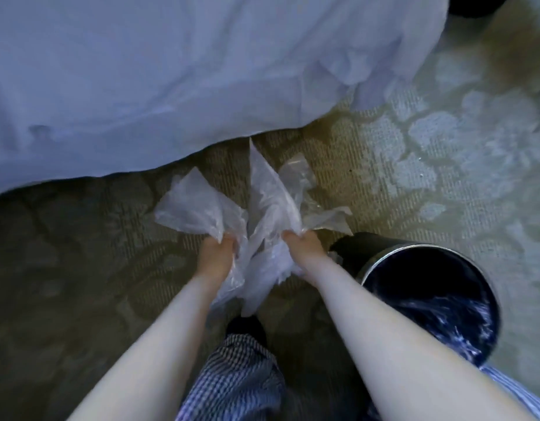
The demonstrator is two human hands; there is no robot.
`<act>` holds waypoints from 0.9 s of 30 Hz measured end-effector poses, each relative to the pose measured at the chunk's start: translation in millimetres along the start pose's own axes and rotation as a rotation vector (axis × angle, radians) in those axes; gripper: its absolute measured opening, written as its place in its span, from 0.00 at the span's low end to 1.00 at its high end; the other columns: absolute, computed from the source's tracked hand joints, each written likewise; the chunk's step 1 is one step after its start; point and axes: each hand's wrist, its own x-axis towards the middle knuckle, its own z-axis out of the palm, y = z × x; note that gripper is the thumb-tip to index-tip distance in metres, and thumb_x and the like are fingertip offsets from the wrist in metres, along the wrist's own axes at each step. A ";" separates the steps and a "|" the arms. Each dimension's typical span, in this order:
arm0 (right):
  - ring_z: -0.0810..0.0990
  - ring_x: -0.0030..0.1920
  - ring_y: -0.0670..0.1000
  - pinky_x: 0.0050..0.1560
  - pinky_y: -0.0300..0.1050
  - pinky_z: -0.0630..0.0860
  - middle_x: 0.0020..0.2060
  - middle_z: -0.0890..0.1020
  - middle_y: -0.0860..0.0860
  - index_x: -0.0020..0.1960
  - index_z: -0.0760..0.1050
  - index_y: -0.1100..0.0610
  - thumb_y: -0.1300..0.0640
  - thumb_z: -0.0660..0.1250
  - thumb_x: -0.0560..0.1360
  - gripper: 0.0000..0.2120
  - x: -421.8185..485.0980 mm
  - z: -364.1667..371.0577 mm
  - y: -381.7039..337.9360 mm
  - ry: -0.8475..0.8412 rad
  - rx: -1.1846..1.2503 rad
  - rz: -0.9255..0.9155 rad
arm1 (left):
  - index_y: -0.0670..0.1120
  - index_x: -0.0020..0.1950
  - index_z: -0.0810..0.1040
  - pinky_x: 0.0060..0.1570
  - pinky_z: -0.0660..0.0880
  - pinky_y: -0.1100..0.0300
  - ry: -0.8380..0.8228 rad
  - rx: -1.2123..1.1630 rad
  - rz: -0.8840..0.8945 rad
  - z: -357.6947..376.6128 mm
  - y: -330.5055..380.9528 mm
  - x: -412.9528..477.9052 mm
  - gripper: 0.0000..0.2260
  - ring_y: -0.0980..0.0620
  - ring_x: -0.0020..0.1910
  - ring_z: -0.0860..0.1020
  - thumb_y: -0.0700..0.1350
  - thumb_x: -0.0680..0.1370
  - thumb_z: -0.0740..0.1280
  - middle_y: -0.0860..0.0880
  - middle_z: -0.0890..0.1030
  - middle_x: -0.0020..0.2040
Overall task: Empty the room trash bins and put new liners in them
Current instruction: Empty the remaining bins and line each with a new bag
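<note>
A clear, crumpled plastic liner hangs in the air over the carpet in front of me. My left hand grips its left bunch and my right hand grips its right bunch, the two hands close together. Loose corners of the liner stick up and out past my fingers. To the right, beside my right forearm, stands a round dark trash bin with a shiny metal rim. Its inside is dark, with a glossy dark-blue sheen low down; whether that is a liner or contents I cannot tell.
A bed with a pale sheet hanging over its edge fills the upper left. Patterned carpet covers the floor. My checked trouser leg and a dark shoe show below the liner.
</note>
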 end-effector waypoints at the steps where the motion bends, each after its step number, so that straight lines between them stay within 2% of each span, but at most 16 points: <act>1: 0.78 0.52 0.57 0.53 0.46 0.75 0.48 0.75 0.55 0.65 0.68 0.63 0.57 0.60 0.80 0.16 -15.8 -5.7 -10.5 0.010 0.013 -0.001 | 0.44 0.31 0.70 0.33 0.66 0.60 -0.008 0.010 0.018 -3.1 12.4 -16.2 0.15 0.49 0.34 0.71 0.35 0.78 0.59 0.47 0.71 0.30; 4: 0.77 0.39 0.52 0.36 0.38 0.74 0.40 0.77 0.55 0.52 0.72 0.60 0.59 0.60 0.79 0.06 -63.5 -29.6 -40.0 0.020 0.076 -0.053 | 0.46 0.36 0.72 0.34 0.68 0.64 -0.080 0.012 0.095 -11.3 48.0 -66.4 0.14 0.54 0.34 0.72 0.36 0.79 0.58 0.48 0.74 0.34; 5: 0.78 0.39 0.52 0.36 0.38 0.75 0.40 0.77 0.55 0.49 0.72 0.58 0.58 0.61 0.78 0.04 -82.2 -38.6 -49.2 0.019 0.095 -0.062 | 0.47 0.39 0.74 0.36 0.70 0.64 -0.098 0.004 0.114 -13.7 61.3 -85.1 0.12 0.54 0.38 0.75 0.37 0.80 0.58 0.49 0.76 0.37; 6: 0.79 0.42 0.54 0.41 0.41 0.76 0.42 0.79 0.55 0.50 0.72 0.57 0.55 0.62 0.77 0.06 -102.6 -47.0 -58.6 0.029 0.098 -0.074 | 0.48 0.43 0.76 0.41 0.72 0.62 -0.120 -0.010 0.121 -15.1 74.9 -103.6 0.11 0.52 0.42 0.77 0.38 0.80 0.58 0.49 0.78 0.41; 7: 0.80 0.48 0.57 0.48 0.46 0.77 0.47 0.80 0.56 0.54 0.72 0.57 0.50 0.64 0.74 0.13 -122.6 -57.0 -67.7 0.040 0.082 -0.086 | 0.47 0.46 0.77 0.44 0.73 0.60 -0.148 -0.032 0.133 -15.8 90.6 -122.8 0.10 0.51 0.45 0.78 0.38 0.79 0.58 0.49 0.79 0.43; 8: 0.79 0.52 0.59 0.52 0.48 0.76 0.50 0.80 0.57 0.57 0.71 0.57 0.47 0.65 0.71 0.19 -141.0 -67.0 -76.3 0.052 0.085 -0.093 | 0.45 0.47 0.77 0.45 0.73 0.60 -0.179 -0.055 0.142 -15.9 108.3 -144.3 0.09 0.51 0.45 0.78 0.37 0.79 0.58 0.50 0.79 0.43; 9: 0.79 0.53 0.59 0.51 0.47 0.76 0.52 0.79 0.57 0.59 0.71 0.58 0.48 0.65 0.70 0.21 -161.3 -77.4 -86.9 0.058 0.107 -0.094 | 0.45 0.48 0.76 0.42 0.72 0.62 -0.212 -0.082 0.147 -16.3 128.2 -167.4 0.08 0.54 0.42 0.76 0.37 0.79 0.58 0.51 0.78 0.41; 11: 0.79 0.52 0.57 0.49 0.47 0.76 0.51 0.79 0.58 0.59 0.72 0.62 0.54 0.66 0.74 0.17 -199.1 -100.6 -108.0 0.070 0.134 -0.108 | 0.43 0.51 0.77 0.37 0.72 0.65 -0.303 -0.129 0.175 -16.0 170.4 -212.2 0.08 0.59 0.39 0.76 0.39 0.80 0.58 0.51 0.79 0.42; 13: 0.80 0.54 0.59 0.54 0.51 0.76 0.52 0.81 0.60 0.60 0.74 0.65 0.56 0.66 0.76 0.17 -234.6 -126.4 -128.6 0.083 0.173 -0.126 | 0.42 0.58 0.78 0.42 0.74 0.68 -0.409 -0.158 0.250 -14.8 212.0 -254.0 0.12 0.58 0.46 0.81 0.43 0.81 0.58 0.48 0.82 0.51; 15: 0.80 0.55 0.59 0.57 0.52 0.76 0.55 0.81 0.60 0.62 0.73 0.64 0.54 0.67 0.75 0.19 -270.3 -154.3 -150.3 0.079 0.228 -0.143 | 0.45 0.61 0.78 0.50 0.75 0.65 -0.499 -0.127 0.330 -12.8 252.6 -294.4 0.13 0.58 0.53 0.81 0.46 0.81 0.59 0.50 0.83 0.54; 18: 0.79 0.57 0.59 0.60 0.55 0.75 0.57 0.80 0.59 0.64 0.72 0.62 0.47 0.70 0.69 0.29 -316.3 -200.9 -179.5 0.056 0.263 -0.200 | 0.53 0.56 0.76 0.43 0.72 0.77 -0.530 -0.098 0.408 -3.9 311.5 -352.6 0.07 0.73 0.44 0.77 0.48 0.81 0.59 0.62 0.79 0.48; 19: 0.80 0.56 0.58 0.60 0.55 0.76 0.56 0.80 0.59 0.64 0.73 0.62 0.47 0.71 0.68 0.29 -334.0 -218.2 -189.9 0.059 0.275 -0.224 | 0.53 0.57 0.76 0.44 0.72 0.76 -0.546 -0.096 0.424 0.1 330.1 -372.6 0.08 0.73 0.45 0.77 0.49 0.80 0.59 0.63 0.79 0.49; 20: 0.80 0.55 0.58 0.58 0.54 0.77 0.55 0.81 0.59 0.64 0.73 0.62 0.49 0.70 0.70 0.27 -352.9 -237.0 -200.7 0.061 0.287 -0.258 | 0.53 0.60 0.76 0.50 0.74 0.71 -0.564 -0.096 0.431 5.2 346.6 -391.7 0.11 0.69 0.49 0.78 0.51 0.80 0.59 0.61 0.80 0.51; 22: 0.80 0.54 0.58 0.55 0.52 0.77 0.54 0.80 0.59 0.62 0.70 0.62 0.54 0.68 0.74 0.21 -389.9 -273.3 -218.0 0.058 0.301 -0.312 | 0.51 0.62 0.77 0.60 0.73 0.58 -0.576 -0.113 0.450 16.3 370.7 -427.4 0.15 0.59 0.56 0.79 0.54 0.79 0.61 0.55 0.82 0.56; 25: 0.80 0.54 0.58 0.54 0.54 0.77 0.55 0.80 0.59 0.62 0.69 0.62 0.55 0.67 0.76 0.18 -437.2 -326.7 -241.4 0.019 0.315 -0.384 | 0.52 0.61 0.77 0.64 0.71 0.51 -0.594 -0.156 0.493 37.3 402.1 -481.4 0.18 0.54 0.60 0.78 0.59 0.76 0.63 0.53 0.81 0.59; 27: 0.81 0.53 0.59 0.52 0.53 0.78 0.54 0.80 0.61 0.62 0.70 0.62 0.56 0.67 0.76 0.18 -465.7 -356.6 -256.8 -0.008 0.312 -0.445 | 0.54 0.60 0.77 0.67 0.68 0.48 -0.572 -0.187 0.519 52.4 421.4 -511.4 0.18 0.52 0.64 0.75 0.62 0.78 0.58 0.52 0.79 0.61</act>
